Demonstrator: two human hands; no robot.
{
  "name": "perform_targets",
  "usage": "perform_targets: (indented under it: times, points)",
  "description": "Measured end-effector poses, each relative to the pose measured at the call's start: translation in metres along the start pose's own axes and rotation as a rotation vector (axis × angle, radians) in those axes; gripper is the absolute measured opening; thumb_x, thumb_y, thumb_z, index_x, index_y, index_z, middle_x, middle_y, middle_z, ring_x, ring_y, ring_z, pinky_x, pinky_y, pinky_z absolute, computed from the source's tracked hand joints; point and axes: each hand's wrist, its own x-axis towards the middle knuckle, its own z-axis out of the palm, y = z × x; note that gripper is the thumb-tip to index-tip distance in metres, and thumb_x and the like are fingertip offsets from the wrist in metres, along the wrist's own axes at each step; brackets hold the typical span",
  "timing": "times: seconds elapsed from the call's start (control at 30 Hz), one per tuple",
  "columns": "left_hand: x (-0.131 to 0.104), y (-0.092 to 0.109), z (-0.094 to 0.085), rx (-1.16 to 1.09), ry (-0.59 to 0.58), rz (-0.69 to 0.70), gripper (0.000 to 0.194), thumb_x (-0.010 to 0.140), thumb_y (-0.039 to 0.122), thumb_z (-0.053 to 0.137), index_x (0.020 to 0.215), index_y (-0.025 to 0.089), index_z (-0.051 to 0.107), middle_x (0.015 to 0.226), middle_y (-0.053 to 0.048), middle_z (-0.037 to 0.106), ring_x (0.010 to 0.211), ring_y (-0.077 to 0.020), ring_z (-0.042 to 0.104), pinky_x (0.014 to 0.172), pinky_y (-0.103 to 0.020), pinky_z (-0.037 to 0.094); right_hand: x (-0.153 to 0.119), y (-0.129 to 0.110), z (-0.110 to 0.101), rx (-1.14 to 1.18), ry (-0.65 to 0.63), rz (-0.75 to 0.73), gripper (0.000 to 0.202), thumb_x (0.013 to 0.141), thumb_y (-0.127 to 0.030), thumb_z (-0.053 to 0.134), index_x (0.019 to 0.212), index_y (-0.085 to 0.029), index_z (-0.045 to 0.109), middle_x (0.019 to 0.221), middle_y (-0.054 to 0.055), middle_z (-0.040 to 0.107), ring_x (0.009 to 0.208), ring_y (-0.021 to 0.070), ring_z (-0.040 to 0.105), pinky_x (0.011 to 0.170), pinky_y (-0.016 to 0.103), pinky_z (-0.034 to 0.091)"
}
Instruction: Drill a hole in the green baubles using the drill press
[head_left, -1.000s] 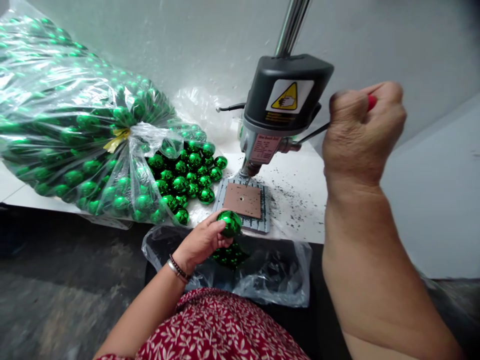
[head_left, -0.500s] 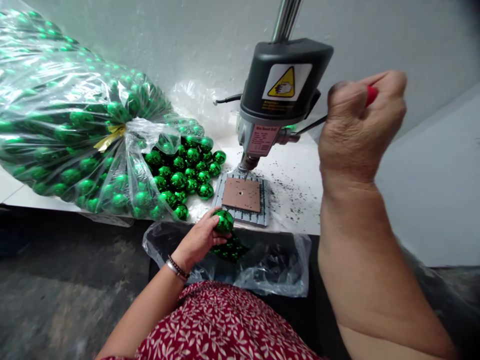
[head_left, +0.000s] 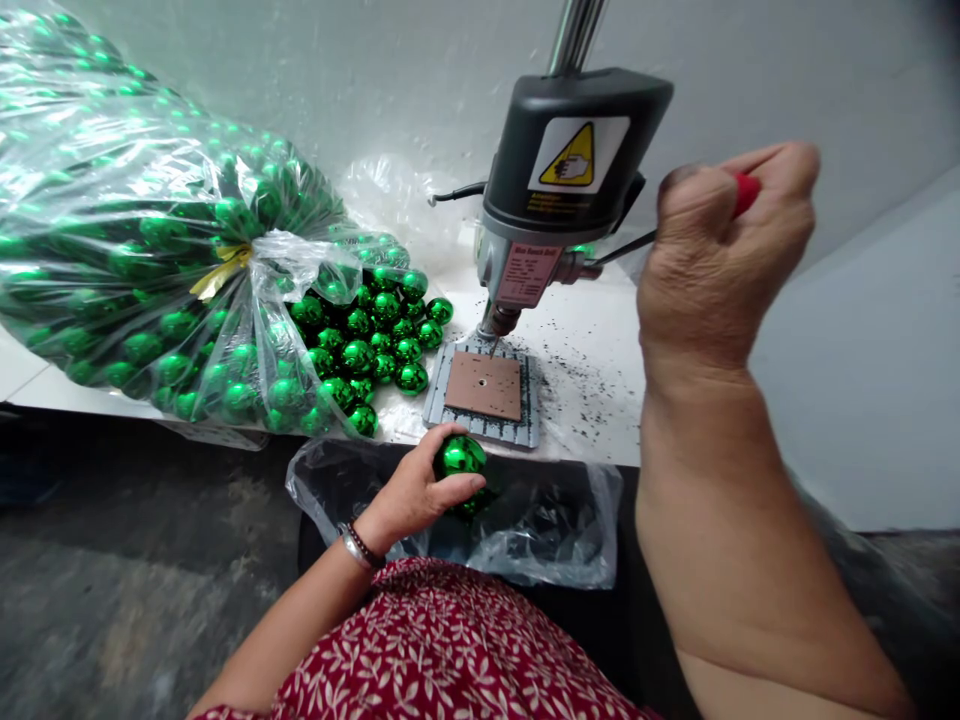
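My left fingers [head_left: 460, 487] held one green ball [head_left: 461, 456] over the open bag [head_left: 559, 560] with some balls [head_left: 472, 503] inside, right fingers [head_left: 801, 165] gripped the red knob [head_left: 746, 193], and many loose balls [head_left: 358, 357] lay on the tabletop [head_left: 607, 400].

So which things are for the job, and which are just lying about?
Probably for the job:
green ball, in the left hand
drill
red handle knob, in the right hand
brown square under the drill
shiny balls beside it

Probably just lying about:
dark crumbs
crumpled clear plastic behind the balls
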Motion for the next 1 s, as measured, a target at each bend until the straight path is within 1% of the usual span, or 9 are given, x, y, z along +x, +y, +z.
perform_targets:
  times: [0.13, 0.2, 0.37, 0.53, 0.6, 0.67, 0.8, 0.9, 1.0]
  points:
    - [-0.001, -0.002, 0.001, -0.069, -0.003, 0.025, 0.055, 0.076, 0.041, 0.067, 0.124, 0.019, 0.053, 0.117, -0.008, 0.06, 0.105, -0.0225, 0.055, 0.098, -0.036, 0.041, 0.0, 0.001, 0.0, 0.007, 0.008, -0.003, 0.047, 0.079, -0.061, 0.037, 0.073, -0.014, 0.043, 0.068, -0.005, 0.036, 0.067, -0.0008, 0.038, 0.073, 0.024, 0.038]
    - [-0.002, -0.001, 0.002, -0.122, -0.002, 0.014, 0.052, 0.076, 0.041, 0.067, 0.122, 0.019, 0.056, 0.112, -0.006, 0.061, 0.099, -0.0205, 0.056, 0.094, -0.034, 0.043, -0.001, 0.001, 0.0, 0.005, 0.01, -0.007, 0.047, 0.079, -0.061, 0.036, 0.074, -0.015, 0.044, 0.068, -0.005, 0.036, 0.068, -0.0007, 0.038, 0.073, 0.025, 0.038]
    - [-0.001, 0.004, 0.006, -0.431, 0.006, -0.168, 0.051, 0.076, 0.043, 0.067, 0.121, 0.023, 0.057, 0.097, -0.003, 0.059, 0.072, -0.0121, 0.057, 0.066, -0.025, 0.051, -0.001, 0.001, 0.0, 0.009, 0.009, -0.004, 0.046, 0.08, -0.06, 0.038, 0.075, -0.014, 0.045, 0.068, -0.005, 0.035, 0.066, -0.0005, 0.036, 0.073, 0.025, 0.039]
    - [0.005, 0.005, 0.008, -0.813, 0.061, -0.318, 0.053, 0.072, 0.048, 0.072, 0.117, 0.024, 0.056, 0.081, 0.001, 0.059, 0.06, -0.0091, 0.058, 0.057, -0.021, 0.05, -0.001, 0.002, 0.0, -0.003, 0.004, -0.022, 0.047, 0.082, -0.059, 0.039, 0.076, -0.013, 0.046, 0.068, -0.005, 0.035, 0.065, -0.001, 0.033, 0.073, 0.024, 0.042]
    - [0.007, 0.003, 0.007, -0.908, 0.082, -0.342, 0.053, 0.07, 0.048, 0.074, 0.114, 0.024, 0.056, 0.08, 0.001, 0.059, 0.058, -0.0087, 0.059, 0.053, -0.02, 0.049, -0.001, 0.003, 0.0, 0.001, 0.008, -0.037, 0.049, 0.081, -0.06, 0.037, 0.076, -0.013, 0.046, 0.068, -0.005, 0.036, 0.066, -0.0013, 0.034, 0.074, 0.024, 0.043]
    - [0.009, 0.001, 0.007, -0.964, 0.091, -0.368, 0.053, 0.07, 0.048, 0.075, 0.113, 0.024, 0.055, 0.08, 0.001, 0.059, 0.055, -0.0087, 0.059, 0.045, -0.015, 0.042, -0.001, 0.004, 0.0, -0.001, 0.012, -0.046, 0.05, 0.079, -0.062, 0.035, 0.076, -0.014, 0.047, 0.068, -0.005, 0.036, 0.067, -0.0012, 0.037, 0.074, 0.024, 0.043]
    - [0.01, -0.002, 0.006, -0.968, 0.064, -0.423, 0.055, 0.077, 0.05, 0.067, 0.123, 0.027, 0.05, 0.08, 0.0, 0.059, 0.052, -0.01, 0.06, 0.036, -0.012, 0.024, -0.002, 0.001, 0.0, -0.012, 0.004, -0.006, 0.046, 0.08, -0.059, 0.036, 0.075, -0.014, 0.045, 0.068, -0.005, 0.036, 0.068, -0.0016, 0.038, 0.075, 0.024, 0.042]
    - [0.006, -0.002, 0.007, -0.829, 0.036, -0.392, 0.055, 0.084, 0.053, 0.057, 0.133, 0.028, 0.047, 0.092, -0.004, 0.065, 0.064, -0.0129, 0.065, 0.043, -0.015, 0.037, -0.002, -0.001, 0.0, -0.015, 0.006, 0.017, 0.041, 0.082, -0.054, 0.041, 0.074, -0.014, 0.045, 0.068, -0.005, 0.037, 0.068, -0.0013, 0.04, 0.076, 0.024, 0.043]
    - [0.002, -0.004, 0.006, -0.496, 0.022, -0.28, 0.052, 0.088, 0.051, 0.051, 0.132, 0.024, 0.052, 0.114, -0.009, 0.066, 0.093, -0.0193, 0.065, 0.069, -0.027, 0.053, -0.003, -0.001, 0.0, -0.01, 0.006, 0.019, 0.04, 0.084, -0.052, 0.041, 0.075, -0.013, 0.045, 0.069, -0.005, 0.041, 0.071, -0.0002, 0.044, 0.078, 0.026, 0.044]
